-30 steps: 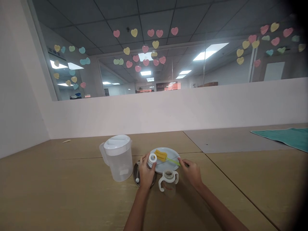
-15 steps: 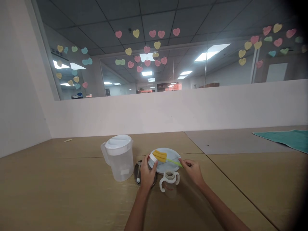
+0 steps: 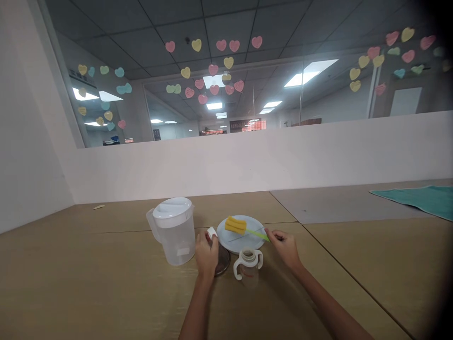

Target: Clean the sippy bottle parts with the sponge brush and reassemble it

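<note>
My right hand is closed on the green handle of a sponge bottle brush. The brush's yellow sponge head is over a pale plate. Between the fingers of my left hand is a small white cap, held above a round dark dish that the hand partly hides. A clear baby bottle with a white two-handled collar stands upright with its mouth uncovered, between my forearms and in front of the plate.
A lidded, translucent white pitcher stands left of my left hand. On the table's far right lies a teal cloth. Behind the table rises a white wall with a window above it.
My left hand has moved left with the white cap, away from the sponge head and over the dark dish. My right hand still grips the brush, which has barely shifted.
</note>
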`<state>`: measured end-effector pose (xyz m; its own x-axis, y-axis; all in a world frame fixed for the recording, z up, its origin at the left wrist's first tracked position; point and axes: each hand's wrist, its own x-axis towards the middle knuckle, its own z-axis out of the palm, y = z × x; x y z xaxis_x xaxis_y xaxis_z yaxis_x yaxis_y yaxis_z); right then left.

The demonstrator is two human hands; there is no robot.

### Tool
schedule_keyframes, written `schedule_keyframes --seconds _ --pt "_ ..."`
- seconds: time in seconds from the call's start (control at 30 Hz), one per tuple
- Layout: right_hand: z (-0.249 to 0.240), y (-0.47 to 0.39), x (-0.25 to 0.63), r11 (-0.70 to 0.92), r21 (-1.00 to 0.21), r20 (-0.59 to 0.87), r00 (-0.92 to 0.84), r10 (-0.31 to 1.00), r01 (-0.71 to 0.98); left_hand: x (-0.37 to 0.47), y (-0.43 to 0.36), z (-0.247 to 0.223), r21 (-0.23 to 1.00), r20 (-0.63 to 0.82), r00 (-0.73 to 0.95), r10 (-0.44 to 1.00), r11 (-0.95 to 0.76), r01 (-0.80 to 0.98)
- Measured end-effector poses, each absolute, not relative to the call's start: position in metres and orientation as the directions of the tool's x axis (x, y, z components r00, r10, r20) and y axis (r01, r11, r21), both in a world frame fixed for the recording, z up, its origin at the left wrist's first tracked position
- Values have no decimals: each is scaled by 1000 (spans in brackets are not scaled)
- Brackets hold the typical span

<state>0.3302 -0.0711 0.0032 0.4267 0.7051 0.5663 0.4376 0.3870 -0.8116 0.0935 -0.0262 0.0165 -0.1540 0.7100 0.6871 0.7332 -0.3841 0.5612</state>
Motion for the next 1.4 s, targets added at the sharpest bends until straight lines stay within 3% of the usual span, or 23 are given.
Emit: schedule_keyframes --seconds 0.1,0.27,0.57,0.67,0.73,0.83,0.93,1.03,1.13,1.3,1.4 --pt "5 -72 332 384 -816 566 459 685 432 92 -30 17 437 640 -118 759 -234 868" --pt "6 -72 333 384 -816 567 463 682 432 95 -31 10 264 543 -30 839 -136 955" --pt "2 -69 333 366 -797 579 439 687 480 96 -32 3 131 350 -1 937 -48 990" --pt "3 -71 332 363 -795 582 438 686 486 96 -33 5 153 390 -10 921 -54 987" --pt "4 -72 332 359 -795 581 446 681 488 96 -35 10 212 494 5 869 -126 969" --pt "7 -73 331 351 -803 575 474 667 482 101 -43 17 284 661 175 730 -459 842" --pt "8 -73 332 346 -810 570 501 651 473 117 -58 18 235 729 445 519 -801 551" --pt "8 -73 332 352 -808 576 507 642 472 139 -74 11 169 727 581 366 -916 364" --pt "7 -74 332 355 -808 576 509 639 469 157 -85 3 253 718 575 392 -917 309" --pt "9 -75 332 355 -803 585 520 623 479 172 -89 -12 610 656 420 627 -768 193" --pt "10 -76 333 361 -806 584 527 618 470 176 -88 -18 749 565 376 734 -648 140"
